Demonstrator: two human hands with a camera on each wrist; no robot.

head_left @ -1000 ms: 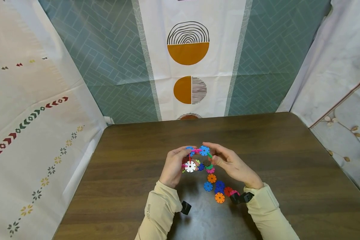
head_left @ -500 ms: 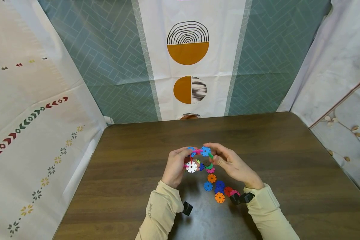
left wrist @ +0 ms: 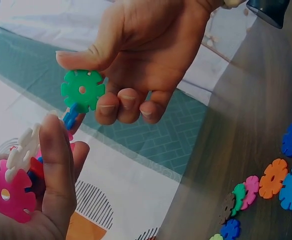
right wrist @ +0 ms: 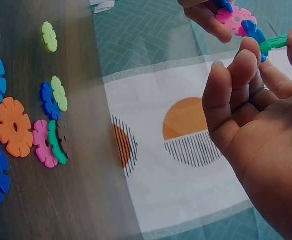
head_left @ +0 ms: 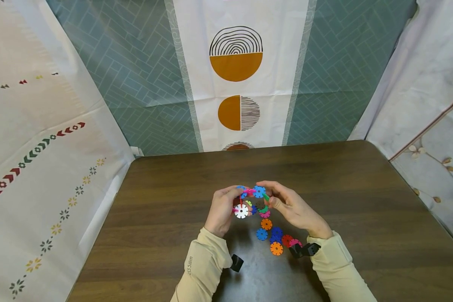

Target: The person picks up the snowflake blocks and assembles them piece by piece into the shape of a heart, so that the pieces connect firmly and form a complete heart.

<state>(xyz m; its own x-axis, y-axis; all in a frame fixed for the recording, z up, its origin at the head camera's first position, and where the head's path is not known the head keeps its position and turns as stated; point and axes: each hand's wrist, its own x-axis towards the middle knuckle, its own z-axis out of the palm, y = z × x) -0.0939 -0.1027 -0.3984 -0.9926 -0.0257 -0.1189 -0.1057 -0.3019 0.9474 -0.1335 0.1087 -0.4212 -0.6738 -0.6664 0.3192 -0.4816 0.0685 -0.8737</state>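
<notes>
Above the table [head_left: 173, 201], linked discs [head_left: 250, 191] held up

My left hand [head_left: 219, 212] grips them, the white disc [head_left: 238, 211] by its fingers; my right hand [head_left: 298, 212] pinches the green disc [left wrist: 82, 81], its edge touching the blue disc [head_left: 259, 188]. Loose discs [head_left: 264, 222] lie below.

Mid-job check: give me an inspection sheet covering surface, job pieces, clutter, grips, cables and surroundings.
Surface: dark wood-look table, shiny at its near edge.
Job pieces: joined discs held above the table; green disc meets a blue disc, seating depth unclear.
Clutter: more discs lying between the forearms, some touching.
Left grip: holds the joined discs.
Right grip: pinches the green disc.
Cables: nothing seen.
Surroundings: patterned cloths behind and both sides.
</notes>
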